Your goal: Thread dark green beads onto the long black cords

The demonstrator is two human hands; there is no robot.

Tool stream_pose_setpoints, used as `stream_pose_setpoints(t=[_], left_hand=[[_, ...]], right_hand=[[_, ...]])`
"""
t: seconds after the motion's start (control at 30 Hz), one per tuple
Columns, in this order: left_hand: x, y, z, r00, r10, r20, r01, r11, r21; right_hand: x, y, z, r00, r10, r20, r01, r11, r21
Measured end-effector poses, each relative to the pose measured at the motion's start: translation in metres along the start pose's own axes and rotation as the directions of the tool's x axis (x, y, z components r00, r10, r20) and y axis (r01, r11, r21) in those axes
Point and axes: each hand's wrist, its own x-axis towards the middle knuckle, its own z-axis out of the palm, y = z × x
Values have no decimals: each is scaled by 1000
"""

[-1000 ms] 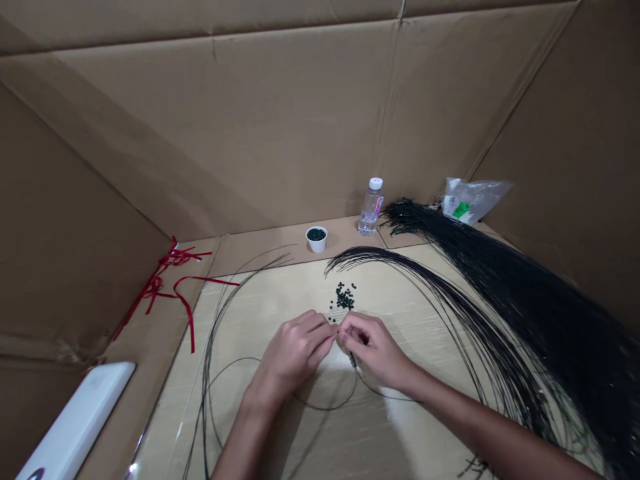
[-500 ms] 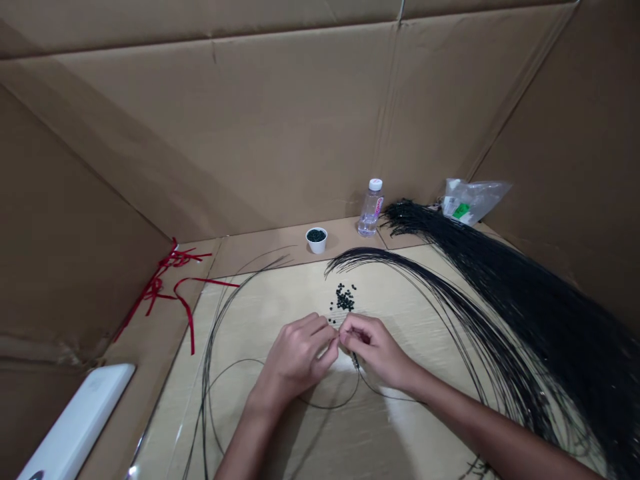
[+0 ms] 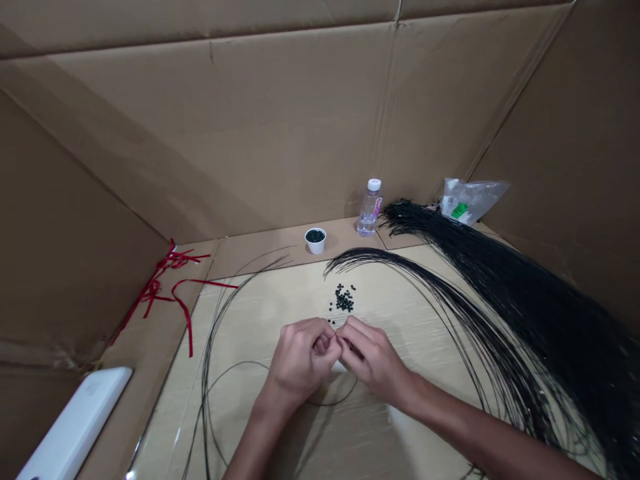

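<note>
My left hand [image 3: 305, 357] and my right hand [image 3: 373, 353] meet in the middle of the board, fingertips pinched against each other. A thin dark cord [image 3: 334, 404] loops below them and runs up to the fingertips; its end there is hidden by the fingers. Just beyond the hands lies a small loose pile of dark green beads [image 3: 344, 299], with a few strays at its near left side. Farther back stands a white cup [image 3: 315, 245] filled with more of these beads.
Thin dark cords [image 3: 206, 373] curve at left; a black bundle [image 3: 450, 303] arcs at right beside a thicker one [image 3: 540, 293]. A clear bottle [image 3: 368, 215] and plastic bag [image 3: 473, 200] stand behind. Red ribbons [image 3: 187, 313] and a white device [image 3: 80, 423] lie left. Cardboard walls [image 3: 225, 133] surround.
The fingertips have turned and drawn together, and my right hand has shifted slightly toward me. The beaded stretch of cord that hung below my right hand is now out of sight.
</note>
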Motion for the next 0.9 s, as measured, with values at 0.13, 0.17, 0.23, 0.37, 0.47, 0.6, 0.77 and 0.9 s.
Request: stream_pose_setpoints(t=[0.13, 0.17, 0.23, 0.37, 0.47, 0.6, 0.77, 0.9], left_hand=[[-1, 0, 11, 992, 43, -117, -39, 999, 39], [-2, 0, 14, 988, 54, -142, -47, 998, 47], [-3, -1, 20, 981, 74, -179, -64, 996, 65], [-6, 2, 27, 954, 113, -277, -81, 989, 124], [-5, 5, 27, 930, 163, -328, -113, 980, 166], [-1, 4, 20, 908, 212, -361, -159, 972, 172], [2, -4, 13, 857, 235, -459, -155, 966, 206], [2, -8, 11, 827, 218, -517, -131, 971, 200]], right_hand=[[0, 2, -2, 996, -89, -12, 87, 990, -112], [-1, 3, -2, 994, -105, -12, 103, 985, -136], [-1, 4, -2, 992, -128, -17, 123, 978, -170], [-2, 7, -1, 988, -146, -53, 136, 977, -161], [-1, 6, 0, 990, -111, -92, 104, 991, -80], [3, 3, 1, 987, 52, -154, -36, 994, 106], [5, 5, -4, 979, 184, -89, -163, 966, 200], [5, 3, -5, 987, 161, 4, -159, 969, 188]])
